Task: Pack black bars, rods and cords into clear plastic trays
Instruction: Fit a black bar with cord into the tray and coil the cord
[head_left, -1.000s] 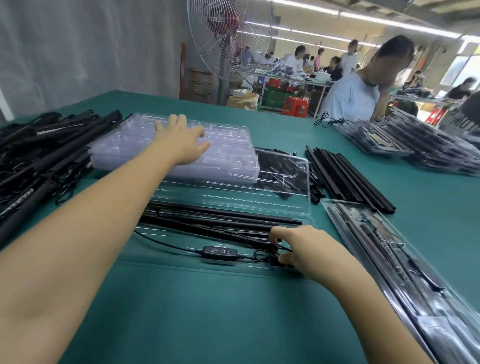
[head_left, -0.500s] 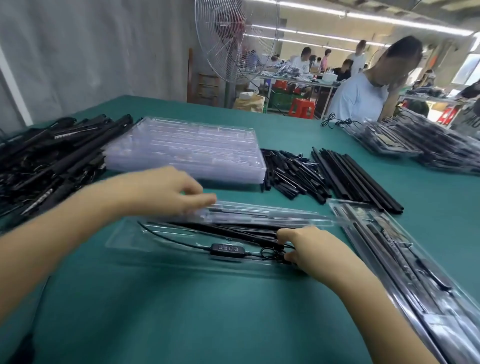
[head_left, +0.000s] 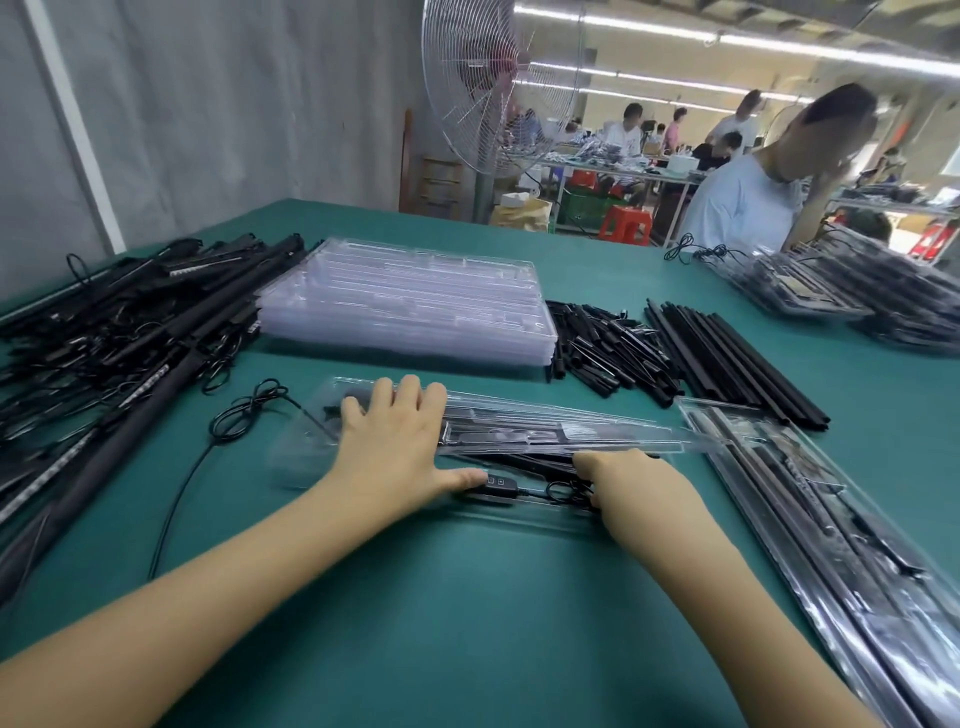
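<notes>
The green table stood against a grey curtain, with a big wire-caged fan behind it and more benches and seated workers further back under strip lights. In front of the person lay a clear tray holding black bars and a cord (one loop of it spilled out onto the cloth). The left hand lay flat on the tray's lid, fingers straight and thumb spread. The right hand reached under the lid's near edge; its fingertips were hidden, so its grasp could not be told. Beyond lay a stack of empty trays, short rods and long bars, and filled trays to the right.
</notes>
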